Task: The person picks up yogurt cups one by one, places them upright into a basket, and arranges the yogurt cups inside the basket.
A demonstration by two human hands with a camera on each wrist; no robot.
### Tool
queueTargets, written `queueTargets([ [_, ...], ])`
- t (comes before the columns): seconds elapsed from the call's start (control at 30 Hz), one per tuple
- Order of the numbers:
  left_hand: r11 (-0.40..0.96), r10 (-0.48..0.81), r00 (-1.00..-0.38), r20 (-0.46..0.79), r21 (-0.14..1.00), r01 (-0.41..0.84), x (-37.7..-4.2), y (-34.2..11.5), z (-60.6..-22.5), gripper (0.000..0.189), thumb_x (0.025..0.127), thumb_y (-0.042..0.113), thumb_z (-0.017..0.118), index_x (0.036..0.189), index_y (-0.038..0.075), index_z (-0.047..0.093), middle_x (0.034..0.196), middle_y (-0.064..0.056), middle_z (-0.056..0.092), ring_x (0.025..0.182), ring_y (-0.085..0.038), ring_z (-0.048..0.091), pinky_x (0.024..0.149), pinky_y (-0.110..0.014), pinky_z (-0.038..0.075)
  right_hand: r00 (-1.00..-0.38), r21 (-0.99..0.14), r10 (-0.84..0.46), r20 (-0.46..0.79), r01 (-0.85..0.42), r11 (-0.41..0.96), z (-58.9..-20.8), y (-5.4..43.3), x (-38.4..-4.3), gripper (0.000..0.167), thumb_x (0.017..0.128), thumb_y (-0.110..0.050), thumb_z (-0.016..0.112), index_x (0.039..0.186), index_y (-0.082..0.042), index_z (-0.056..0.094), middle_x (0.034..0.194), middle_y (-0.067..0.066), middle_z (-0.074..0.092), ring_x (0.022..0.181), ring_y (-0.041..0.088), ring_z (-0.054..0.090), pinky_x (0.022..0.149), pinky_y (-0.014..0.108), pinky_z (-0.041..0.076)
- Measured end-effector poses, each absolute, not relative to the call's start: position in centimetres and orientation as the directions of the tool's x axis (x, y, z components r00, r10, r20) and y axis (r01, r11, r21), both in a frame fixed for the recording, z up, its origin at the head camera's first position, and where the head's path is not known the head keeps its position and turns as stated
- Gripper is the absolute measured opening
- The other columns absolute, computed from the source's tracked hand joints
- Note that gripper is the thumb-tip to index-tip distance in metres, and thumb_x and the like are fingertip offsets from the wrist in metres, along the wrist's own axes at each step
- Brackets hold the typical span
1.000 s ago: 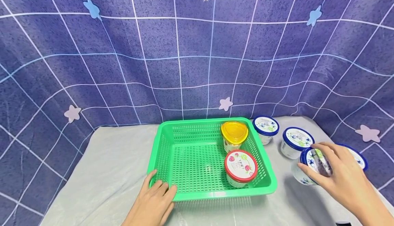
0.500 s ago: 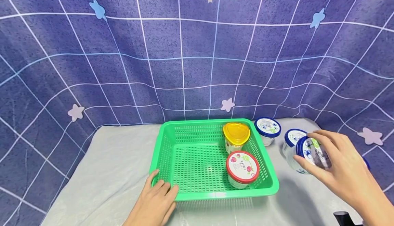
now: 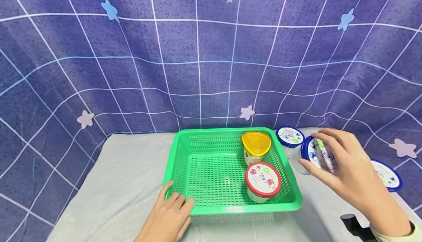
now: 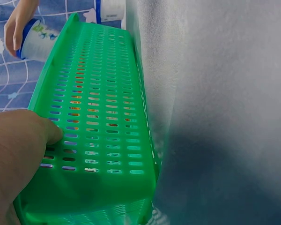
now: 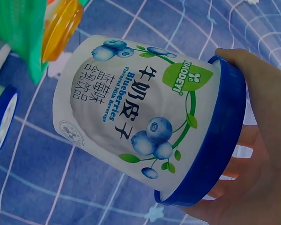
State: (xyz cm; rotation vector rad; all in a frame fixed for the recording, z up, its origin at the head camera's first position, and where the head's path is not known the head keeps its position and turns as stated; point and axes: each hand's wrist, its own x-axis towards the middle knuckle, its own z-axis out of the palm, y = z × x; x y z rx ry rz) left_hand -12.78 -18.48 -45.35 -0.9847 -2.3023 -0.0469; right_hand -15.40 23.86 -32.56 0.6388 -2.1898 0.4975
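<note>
In the head view my right hand point(image 3: 351, 172) grips a blue-lidded tub point(image 3: 318, 154) by its lid, right of the basket. The right wrist view shows this white blueberry milk beverage tub point(image 5: 136, 108) with its blue lid point(image 5: 220, 145) against my palm and fingers. My left hand point(image 3: 168, 212) holds the near left corner of the green plastic basket point(image 3: 211, 176); in the left wrist view the thumb point(image 4: 51, 131) presses its slotted outer wall. Inside, at the right end, stand a yellow-lidded container point(image 3: 256, 143) and a red-lidded tub point(image 3: 262, 179).
One blue-lidded tub point(image 3: 290, 136) stands just past the basket's far right corner. Another blue-lidded tub point(image 3: 385, 176) sits at the far right, partly behind my right forearm. A purple-blue patterned curtain point(image 3: 214, 73) hangs behind the pale tabletop point(image 3: 132, 161).
My right hand has carried the blue-lidded tub leftward and up, closer to the basket. It now covers the tub behind it, and the far-right tub shows more. The left hand keeps its hold.
</note>
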Motion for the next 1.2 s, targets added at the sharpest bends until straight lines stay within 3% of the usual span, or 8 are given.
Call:
queueTargets([
  [0.2, 0.725, 0.641, -0.537, 0.549, -0.204, 0.658, -12.7, -18.4, -45.3, 0.023, 0.072, 0.024, 0.066, 0.092, 0.014, 0.058, 0.07, 0.004, 0.053, 0.07, -0.018, 0.053, 0.102, -0.058, 0.038, -0.574, -0.116, -0.354, 0.739, -0.626, 0.771, -32.0, 22.5, -16.6, 0.071, 0.084, -0.062, 0.064, 0.123, -0.003, 0.065, 0.123, 0.016, 0.059, 0.115, 0.033, 0.052, 0.107, 0.016, 0.028],
  [0.4, 0.731, 0.64, -0.553, 0.534, -0.202, 0.652, -12.6, -18.4, -45.2, 0.028, 0.07, 0.025, 0.074, 0.092, 0.015, 0.059, 0.072, 0.005, 0.055, 0.072, -0.017, 0.055, 0.102, -0.058, 0.039, -0.532, -0.08, -0.415, 0.738, -0.68, 0.729, -31.4, 20.8, -18.0, 0.069, 0.083, -0.057, 0.07, 0.124, -0.003, 0.064, 0.124, 0.015, 0.059, 0.116, 0.032, 0.053, 0.103, 0.018, 0.032],
  [0.67, 0.731, 0.635, -0.55, 0.542, -0.193, 0.654, -12.5, -18.3, -45.2, 0.023, 0.072, 0.023, 0.071, 0.086, 0.017, 0.054, 0.069, 0.006, 0.05, 0.069, -0.016, 0.052, 0.101, -0.058, 0.04, -0.523, -0.055, -0.486, 0.7, -0.719, 0.693, -31.2, 18.5, -19.5, 0.066, 0.081, -0.051, 0.073, 0.125, -0.003, 0.063, 0.125, 0.014, 0.057, 0.121, 0.03, 0.05, 0.109, 0.026, 0.033],
  [0.8, 0.731, 0.637, -0.557, 0.533, -0.189, 0.655, -12.5, -18.3, -45.2, 0.025, 0.071, 0.023, 0.073, 0.086, 0.018, 0.054, 0.069, 0.007, 0.051, 0.069, -0.015, 0.052, 0.101, -0.058, 0.04, -0.484, -0.03, -0.523, 0.701, -0.753, 0.657, -31.2, 17.6, -20.2, 0.066, 0.084, -0.053, 0.07, 0.126, -0.003, 0.062, 0.127, 0.013, 0.057, 0.121, 0.029, 0.05, 0.107, 0.033, 0.037],
  [1.03, 0.737, 0.634, -0.569, 0.524, -0.185, 0.651, -12.6, -18.4, -45.2, 0.024, 0.072, 0.022, 0.073, 0.085, 0.018, 0.054, 0.068, 0.007, 0.05, 0.069, -0.015, 0.051, 0.101, -0.058, 0.04, -0.508, -0.042, -0.56, 0.655, -0.764, 0.643, -31.2, 16.1, -20.9, 0.069, 0.082, -0.047, 0.074, 0.133, -0.005, 0.058, 0.135, 0.009, 0.054, 0.126, 0.024, 0.048, 0.103, 0.037, 0.041],
  [1.2, 0.732, 0.631, -0.552, 0.545, -0.184, 0.656, -12.6, -18.3, -45.3, 0.021, 0.072, 0.022, 0.069, 0.085, 0.018, 0.054, 0.068, 0.006, 0.05, 0.068, -0.015, 0.052, 0.1, -0.058, 0.04, -0.475, -0.012, -0.611, 0.634, -0.796, 0.606, -31.3, 14.8, -21.7, 0.065, 0.083, -0.047, 0.073, 0.131, -0.005, 0.058, 0.13, 0.01, 0.055, 0.124, 0.026, 0.049, 0.105, 0.041, 0.04],
])
